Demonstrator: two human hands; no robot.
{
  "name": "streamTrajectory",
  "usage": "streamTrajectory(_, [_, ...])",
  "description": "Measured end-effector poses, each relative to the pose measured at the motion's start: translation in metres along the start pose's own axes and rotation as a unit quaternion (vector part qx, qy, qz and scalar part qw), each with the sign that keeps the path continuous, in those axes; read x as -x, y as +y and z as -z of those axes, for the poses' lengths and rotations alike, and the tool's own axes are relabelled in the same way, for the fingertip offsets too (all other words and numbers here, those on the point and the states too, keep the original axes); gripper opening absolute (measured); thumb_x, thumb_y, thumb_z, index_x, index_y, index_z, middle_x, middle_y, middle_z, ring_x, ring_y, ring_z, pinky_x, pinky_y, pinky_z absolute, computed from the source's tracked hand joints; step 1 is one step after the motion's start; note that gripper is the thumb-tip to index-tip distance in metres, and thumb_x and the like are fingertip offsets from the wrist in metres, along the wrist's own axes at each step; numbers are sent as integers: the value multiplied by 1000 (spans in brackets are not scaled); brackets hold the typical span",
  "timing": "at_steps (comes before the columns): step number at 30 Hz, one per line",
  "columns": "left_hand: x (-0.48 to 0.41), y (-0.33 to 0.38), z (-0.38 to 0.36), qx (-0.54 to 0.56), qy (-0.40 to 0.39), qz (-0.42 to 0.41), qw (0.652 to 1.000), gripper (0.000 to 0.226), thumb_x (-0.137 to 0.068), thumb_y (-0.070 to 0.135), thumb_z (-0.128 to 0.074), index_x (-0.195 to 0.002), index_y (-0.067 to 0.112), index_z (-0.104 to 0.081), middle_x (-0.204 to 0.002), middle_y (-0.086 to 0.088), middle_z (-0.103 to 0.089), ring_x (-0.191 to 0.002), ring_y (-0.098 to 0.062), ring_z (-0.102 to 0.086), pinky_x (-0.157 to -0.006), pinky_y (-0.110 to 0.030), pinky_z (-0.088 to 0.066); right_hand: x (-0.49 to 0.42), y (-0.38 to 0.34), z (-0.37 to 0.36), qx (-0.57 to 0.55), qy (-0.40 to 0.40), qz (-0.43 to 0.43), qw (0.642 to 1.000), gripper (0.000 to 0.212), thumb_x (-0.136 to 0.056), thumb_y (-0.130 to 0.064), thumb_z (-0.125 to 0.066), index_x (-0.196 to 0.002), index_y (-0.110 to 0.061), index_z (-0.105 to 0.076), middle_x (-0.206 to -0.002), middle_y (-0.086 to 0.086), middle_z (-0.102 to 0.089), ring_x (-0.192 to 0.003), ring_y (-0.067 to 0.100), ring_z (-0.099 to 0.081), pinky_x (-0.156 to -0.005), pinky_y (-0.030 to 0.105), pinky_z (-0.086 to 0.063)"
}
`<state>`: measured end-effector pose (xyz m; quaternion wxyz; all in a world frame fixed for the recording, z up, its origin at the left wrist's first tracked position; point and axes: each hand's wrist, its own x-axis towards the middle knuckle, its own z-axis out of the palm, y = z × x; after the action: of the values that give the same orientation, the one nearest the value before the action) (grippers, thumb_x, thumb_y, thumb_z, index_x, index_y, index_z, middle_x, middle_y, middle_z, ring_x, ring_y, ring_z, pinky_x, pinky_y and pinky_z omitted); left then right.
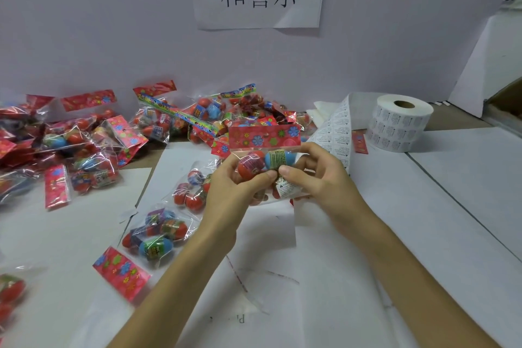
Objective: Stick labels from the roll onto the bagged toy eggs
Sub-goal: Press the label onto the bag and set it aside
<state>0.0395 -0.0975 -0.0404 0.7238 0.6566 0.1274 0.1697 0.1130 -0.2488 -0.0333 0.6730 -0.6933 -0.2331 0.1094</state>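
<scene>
Your L hand (231,183) & R hand (322,178) meet mid-frame, thumbs tip to tip, nearly touching. Both grip one bag (265,157): thumbs on the near face, fingers curled round the back. L forearm (169,277) comes up from bottom-left, R forearm (409,277) from bottom-right, both bare. Wrists approx. straight, palms turned inward toward each other.

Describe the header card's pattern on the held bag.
The header card is red with blue, green and yellow flowers; head view.
</scene>
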Motion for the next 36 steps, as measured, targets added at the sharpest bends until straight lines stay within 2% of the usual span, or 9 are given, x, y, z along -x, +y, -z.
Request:
streamTrajectory(5, [1, 1, -1, 24, -27, 19, 999, 44, -80, 18, -85, -121, 18, -67, -105, -4, -79, -97, -22, -76, -82, -31, -61, 0, 1, 0, 65, 17, 27, 997, 34, -89, -24, -77, -119, -19, -61, -81, 10, -65, -86, 23, -74, -74, 45, -63])
streamTrajectory(9, [2, 3, -2, 44, -67, 20, 997, 66, -61, 20, -88, -123, 16, -65, -108, -5, -79, -99, -24, -77, -82, -33, -62, -2, 2, 3, 67, 29, 29, 997, 33, -92, -28, -74, -122, -19, -62, -90, 21, -68, -85, 29, -72, -72, 44, -62])
streamTrajectory(13, [1, 4, -2, 58, -61, 25, 996, 59, -66, 11, -87, -121, 16, -64, -103, -5, -80, -93, -25, -78, -71, -25, -61, 0, 0, 1, 34, 30, 16, 999, 22, -90, -44, -69, -105, -29, -67, -96, 11, -72, -91, 29, -72, -73, 47, -61])
streamTrajectory(18, [-3, 4, 4, 69, -48, 41, 996, 49, -79, -3, -81, -121, 15, -63, -102, -6, -80, -92, -24, -78, -71, -26, -62, 0, -4, 7, 3, -14, 15, 1000, 36, -77, -32, -71, -112, -28, -67, -87, -11, -72, -87, 8, -70, -65, 25, -56])
streamTrajectory(24, [-4, 0, 4, 63, -61, 46, 995, 49, -82, -2, -78, -124, 15, -62, -105, -5, -79, -94, -24, -78, -75, -29, -63, -2, -2, 8, -10, -7, 17, 1000, 35, -87, -3, -75, -116, -19, -66, -80, -12, -71, -83, 10, -73, -65, 29, -58])
streamTrajectory(28, [-4, 0, 4, 64, -70, 40, 995, 50, -79, 24, -80, -126, 14, -64, -111, -11, -77, -98, -29, -77, -81, -36, -63, -1, -3, 10, 16, -5, 23, 1000, 40, -76, -25, -74, -115, -21, -66, -89, -8, -69, -90, 13, -69, -72, 31, -59])
streamTrajectory(31, [-2, 2, 2, 62, -75, 42, 994, 58, -80, 48, -72, -124, 11, -69, -114, -15, -76, -101, -32, -76, -84, -45, -62, 0, -4, 9, -1, -9, 33, 999, 30, -80, -39, -70, -106, -25, -69, -102, -2, -72, -98, 16, -70, -77, 27, -57])
streamTrajectory(33, [-1, 2, -1, 67, -85, 51, 993, 54, -84, 51, -67, -121, 12, -72, -116, -16, -76, -105, -35, -74, -89, -52, -60, 1, -6, 7, -37, -13, 30, 999, 25, -85, -38, -73, -107, -25, -72, -104, 0, -76, -100, 19, -73, -78, 25, -57])
streamTrajectory(36, [-1, 1, -2, 57, -74, 58, 994, 37, -92, 40, -66, -117, 13, -74, -114, -18, -75, -100, -40, -75, -88, -61, -60, 1, -5, 6, -49, 6, 18, 999, 18, -88, -25, -77, -105, -18, -76, -100, 8, -79, -96, 29, -75, -83, 41, -61])
